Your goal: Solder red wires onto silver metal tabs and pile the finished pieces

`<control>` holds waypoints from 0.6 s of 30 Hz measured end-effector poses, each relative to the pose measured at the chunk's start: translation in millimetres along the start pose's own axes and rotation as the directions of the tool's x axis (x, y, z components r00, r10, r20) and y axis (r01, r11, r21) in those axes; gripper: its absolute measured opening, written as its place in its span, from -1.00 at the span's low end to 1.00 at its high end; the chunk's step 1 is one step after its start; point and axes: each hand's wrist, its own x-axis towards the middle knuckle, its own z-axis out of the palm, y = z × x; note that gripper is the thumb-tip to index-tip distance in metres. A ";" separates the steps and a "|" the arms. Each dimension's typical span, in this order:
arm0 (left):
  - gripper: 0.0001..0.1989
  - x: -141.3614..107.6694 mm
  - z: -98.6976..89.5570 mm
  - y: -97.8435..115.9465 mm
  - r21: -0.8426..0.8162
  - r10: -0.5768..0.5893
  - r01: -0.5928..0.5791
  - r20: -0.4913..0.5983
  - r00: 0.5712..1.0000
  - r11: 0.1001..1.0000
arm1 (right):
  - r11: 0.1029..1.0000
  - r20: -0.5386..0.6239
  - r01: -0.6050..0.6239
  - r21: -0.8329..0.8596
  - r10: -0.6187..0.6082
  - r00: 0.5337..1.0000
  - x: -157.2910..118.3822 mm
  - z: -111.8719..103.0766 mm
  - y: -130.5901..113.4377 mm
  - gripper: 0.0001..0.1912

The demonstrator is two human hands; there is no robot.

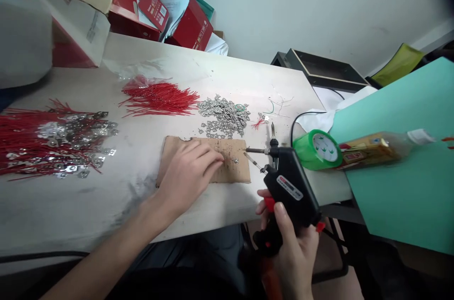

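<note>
My left hand (189, 167) rests over a piece of brown cardboard (232, 174), thumb and forefinger pinched together. A bit of red wire (223, 159) shows at these fingertips; most of it is hidden by the hand. Just right of them a small metal tab (235, 161) lies on the cardboard. In my right hand (292, 243) is a black soldering gun (292, 191) with a red trigger, fingers wrapped round its grip. Its iron tip (253, 150) points left at the cardboard's right edge, apart from the tab. A thin feed tube (252, 160) sits beside the tip.
Behind the cardboard lie loose metal tabs (225, 118) and a bundle of red wires (159, 97). Wires with tabs attached (67, 136) are piled at left. Green tape (317, 149) and a plastic bottle (376, 149) lie at right. Boxes (80, 30) stand back left.
</note>
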 end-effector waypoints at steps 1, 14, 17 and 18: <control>-0.88 -0.4 4.4 -1.3 0.038 0.002 -0.002 0.005 1.000 0.999 | 0.999 -0.022 -0.035 -0.001 0.035 0.999 -4.4 0.7 4.5 -0.66; -0.86 2.7 13.5 -0.8 0.159 0.040 -0.043 0.022 0.999 0.986 | 0.987 -0.076 -0.090 0.132 0.100 0.992 -1.9 -0.9 32.1 -0.72; -0.87 1.8 13.8 -2.9 0.117 0.020 -0.022 0.018 1.000 0.993 | 0.983 -0.132 -0.080 0.168 0.103 0.986 -2.0 3.6 29.3 -0.73; -0.87 1.7 13.9 -3.5 0.104 0.012 -0.013 0.016 1.000 0.995 | 0.982 -0.132 -0.073 0.174 0.097 0.986 -2.4 3.8 30.2 -0.73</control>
